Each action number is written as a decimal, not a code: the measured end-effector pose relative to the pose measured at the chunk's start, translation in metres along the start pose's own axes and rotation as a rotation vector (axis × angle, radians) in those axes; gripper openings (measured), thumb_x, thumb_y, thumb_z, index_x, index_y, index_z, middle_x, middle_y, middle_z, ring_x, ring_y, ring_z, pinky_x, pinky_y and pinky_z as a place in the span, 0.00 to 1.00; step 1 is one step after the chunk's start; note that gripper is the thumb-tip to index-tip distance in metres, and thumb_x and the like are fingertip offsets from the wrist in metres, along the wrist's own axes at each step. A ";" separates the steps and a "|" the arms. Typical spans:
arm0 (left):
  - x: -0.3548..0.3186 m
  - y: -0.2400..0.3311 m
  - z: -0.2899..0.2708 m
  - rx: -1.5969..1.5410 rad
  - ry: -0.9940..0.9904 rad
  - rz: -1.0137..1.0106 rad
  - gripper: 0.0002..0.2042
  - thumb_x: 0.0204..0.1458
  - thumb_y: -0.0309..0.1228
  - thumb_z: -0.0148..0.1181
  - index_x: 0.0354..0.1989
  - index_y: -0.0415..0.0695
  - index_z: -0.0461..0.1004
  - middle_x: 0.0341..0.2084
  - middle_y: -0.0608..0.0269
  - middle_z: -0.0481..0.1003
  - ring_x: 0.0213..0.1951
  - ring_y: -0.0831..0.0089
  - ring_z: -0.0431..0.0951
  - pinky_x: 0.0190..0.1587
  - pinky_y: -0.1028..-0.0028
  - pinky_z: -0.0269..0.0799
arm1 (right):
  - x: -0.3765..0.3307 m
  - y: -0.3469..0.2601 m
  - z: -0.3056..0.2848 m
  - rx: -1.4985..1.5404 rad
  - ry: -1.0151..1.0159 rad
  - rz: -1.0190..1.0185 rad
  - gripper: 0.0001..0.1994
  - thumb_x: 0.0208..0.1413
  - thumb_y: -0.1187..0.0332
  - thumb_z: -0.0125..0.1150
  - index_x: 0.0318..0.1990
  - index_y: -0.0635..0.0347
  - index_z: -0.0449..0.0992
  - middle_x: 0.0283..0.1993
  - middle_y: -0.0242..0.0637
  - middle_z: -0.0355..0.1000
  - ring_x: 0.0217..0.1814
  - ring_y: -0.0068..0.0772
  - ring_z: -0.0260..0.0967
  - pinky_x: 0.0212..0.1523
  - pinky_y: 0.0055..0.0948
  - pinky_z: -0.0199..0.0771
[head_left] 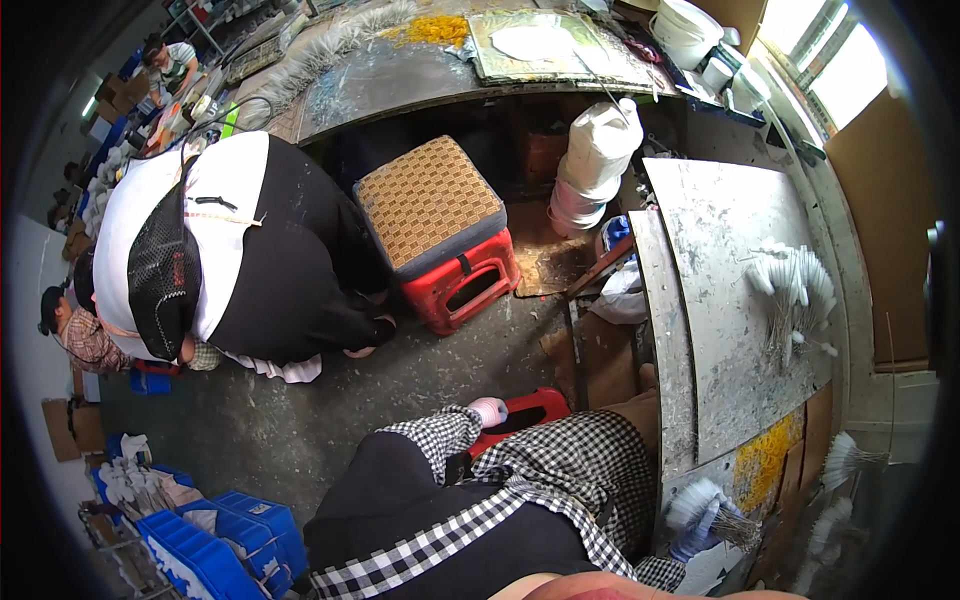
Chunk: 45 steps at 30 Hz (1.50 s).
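Observation:
My left hand (488, 411), in a pale pinkish glove, is closed at the edge of a red plastic stool (540, 404) low in front of me; its fingertips are partly hidden. Over at the lower right, my right hand (695, 535) in a bluish-white glove grips a bundle of thin wires with fluffy white tips (692, 500). The bundle lies sideways above the near end of the worktable, its bare wire ends pointing right. Further up that table rests another clump of white-tipped wires (795, 290).
A bending co-worker (300, 250) stands at the left, next to a red stool with a checked cushion (430, 205). White buckets (590, 160) stand beyond it. Blue crates (225, 540) are at lower left, and a long worktable (390, 85) runs across the back. Others work far left.

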<state>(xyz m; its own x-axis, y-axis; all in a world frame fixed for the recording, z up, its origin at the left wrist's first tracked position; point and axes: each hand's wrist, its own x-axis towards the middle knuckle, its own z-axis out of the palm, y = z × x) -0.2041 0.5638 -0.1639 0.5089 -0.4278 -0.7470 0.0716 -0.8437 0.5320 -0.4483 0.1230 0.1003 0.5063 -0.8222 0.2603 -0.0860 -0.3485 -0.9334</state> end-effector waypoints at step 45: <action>-0.045 -0.068 0.026 0.044 0.210 -0.122 0.16 0.48 0.40 0.59 0.44 0.52 0.84 0.45 0.55 0.82 0.49 0.57 0.81 0.53 0.62 0.75 | 0.017 -0.003 0.016 0.187 0.041 0.133 0.24 0.57 0.62 0.71 0.57 0.60 0.71 0.56 0.39 0.72 0.55 0.35 0.70 0.60 0.35 0.69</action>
<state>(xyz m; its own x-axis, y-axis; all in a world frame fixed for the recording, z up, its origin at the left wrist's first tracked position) -0.2538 0.6324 -0.1769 0.6661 -0.2491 -0.7030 0.1085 -0.9002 0.4218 -0.4256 0.1172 0.1033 0.4653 -0.8743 0.1382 0.0129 -0.1494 -0.9887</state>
